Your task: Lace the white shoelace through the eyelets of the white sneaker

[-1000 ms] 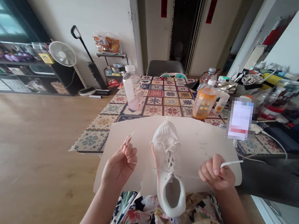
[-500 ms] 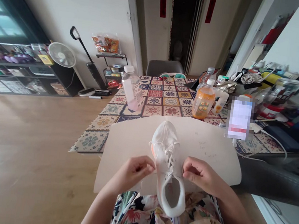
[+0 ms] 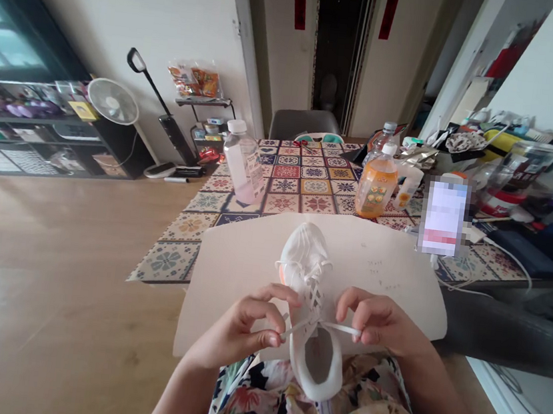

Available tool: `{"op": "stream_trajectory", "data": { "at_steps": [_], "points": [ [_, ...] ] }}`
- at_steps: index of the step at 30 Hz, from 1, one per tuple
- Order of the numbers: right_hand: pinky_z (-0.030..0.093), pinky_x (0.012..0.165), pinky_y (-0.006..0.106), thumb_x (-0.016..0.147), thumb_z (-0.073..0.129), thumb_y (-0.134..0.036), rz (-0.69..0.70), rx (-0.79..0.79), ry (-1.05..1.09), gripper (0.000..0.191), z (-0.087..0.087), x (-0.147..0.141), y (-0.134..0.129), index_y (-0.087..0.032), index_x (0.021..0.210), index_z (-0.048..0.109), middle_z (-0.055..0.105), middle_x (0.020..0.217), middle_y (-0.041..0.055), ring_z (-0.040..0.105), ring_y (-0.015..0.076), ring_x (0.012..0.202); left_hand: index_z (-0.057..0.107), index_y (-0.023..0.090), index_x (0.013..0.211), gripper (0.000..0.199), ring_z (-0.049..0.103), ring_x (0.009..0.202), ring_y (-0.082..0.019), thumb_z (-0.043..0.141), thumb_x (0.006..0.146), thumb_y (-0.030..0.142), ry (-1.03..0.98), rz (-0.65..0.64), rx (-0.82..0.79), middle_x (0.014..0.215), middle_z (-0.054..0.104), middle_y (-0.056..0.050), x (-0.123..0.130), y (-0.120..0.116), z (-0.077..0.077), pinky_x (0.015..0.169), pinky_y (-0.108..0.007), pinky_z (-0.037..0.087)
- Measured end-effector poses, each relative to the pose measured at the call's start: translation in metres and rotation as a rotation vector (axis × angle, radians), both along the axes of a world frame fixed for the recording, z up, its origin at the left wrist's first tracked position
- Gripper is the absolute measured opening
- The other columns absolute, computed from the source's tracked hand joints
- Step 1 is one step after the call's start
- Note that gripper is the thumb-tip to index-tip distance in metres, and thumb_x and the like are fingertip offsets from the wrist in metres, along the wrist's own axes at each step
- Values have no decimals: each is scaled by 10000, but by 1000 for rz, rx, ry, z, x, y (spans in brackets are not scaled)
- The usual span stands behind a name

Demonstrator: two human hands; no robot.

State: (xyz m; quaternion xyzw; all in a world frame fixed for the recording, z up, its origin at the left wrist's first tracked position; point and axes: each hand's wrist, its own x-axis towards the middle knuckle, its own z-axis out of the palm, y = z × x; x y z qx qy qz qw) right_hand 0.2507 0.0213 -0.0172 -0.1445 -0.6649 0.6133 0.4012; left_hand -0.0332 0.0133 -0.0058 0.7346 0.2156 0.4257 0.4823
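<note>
A white sneaker (image 3: 308, 248) lies with its toe pointing away from me and its open collar toward my lap. Its white laces (image 3: 314, 299) cross over the tongue. On the sneaker's left side, my left hand (image 3: 256, 315) pinches one lace end between thumb and fingers. My right hand (image 3: 373, 320) pinches the other lace end (image 3: 342, 327), stretched out to the right of the collar. The two ends meet at the top of the lacing, above the shoe opening. Under the sneaker is a large white board (image 3: 234, 262) with faint writing at its right.
Behind the board, a patterned tablecloth (image 3: 284, 186) covers the table. A clear bottle (image 3: 244, 166) stands left, an orange-filled bottle (image 3: 376, 186) right. A phone (image 3: 444, 217) with a blurred screen stands beside cables and assorted clutter. Floral fabric (image 3: 277, 402) covers my lap.
Both hands have taken hold of the lace ends. They have drawn them outward to either side of the sneaker, which stays in place.
</note>
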Motion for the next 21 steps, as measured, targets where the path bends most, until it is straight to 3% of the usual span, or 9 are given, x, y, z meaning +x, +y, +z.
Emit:
{"op": "stream_trajectory", "data": {
  "at_steps": [3,7,10,15,18,21],
  "points": [
    [461,878,363,879,738,-414,-31,-62,173,146,-3,-18,-3,-274,853,767,709,941,27,652,202,913,727,216,767,228,686,994,-243,690,891,403,-136,11,-18,930,763,-78,19,-5,-2,1011,-432,440],
    [493,709,303,852,770,-404,-162,-115,254,139,-6,-38,-6,-267,836,764,680,769,-3,645,155,699,716,211,753,220,678,740,-171,690,900,372,-237,70,-42,770,742,-29,39,-9,-5,894,-370,493],
    [456,622,242,863,768,-354,-219,-129,222,104,-2,-45,-9,-252,844,763,640,765,-14,589,117,653,739,217,798,157,668,769,-170,693,904,324,-220,82,-14,789,729,-37,44,-9,-6,765,-301,520],
    [468,654,242,901,710,-386,-422,23,-3,184,4,-51,-15,-221,836,760,618,806,11,581,131,720,762,205,759,166,662,737,-156,712,889,297,-142,183,-1,797,699,-48,47,-10,-9,698,-260,522],
    [474,629,244,882,715,-422,-475,22,-64,217,1,-53,-17,-211,841,693,625,766,0,587,135,682,732,194,776,175,637,679,-149,824,772,344,-189,283,-135,727,676,-25,51,-11,-9,645,-243,514],
    [479,627,250,882,705,-423,-471,9,-81,236,0,-53,-19,-211,820,623,634,743,-5,602,145,672,712,197,920,337,625,642,-148,872,695,389,-193,309,-304,763,690,-25,55,-11,-9,592,-241,506]
  ]
}}
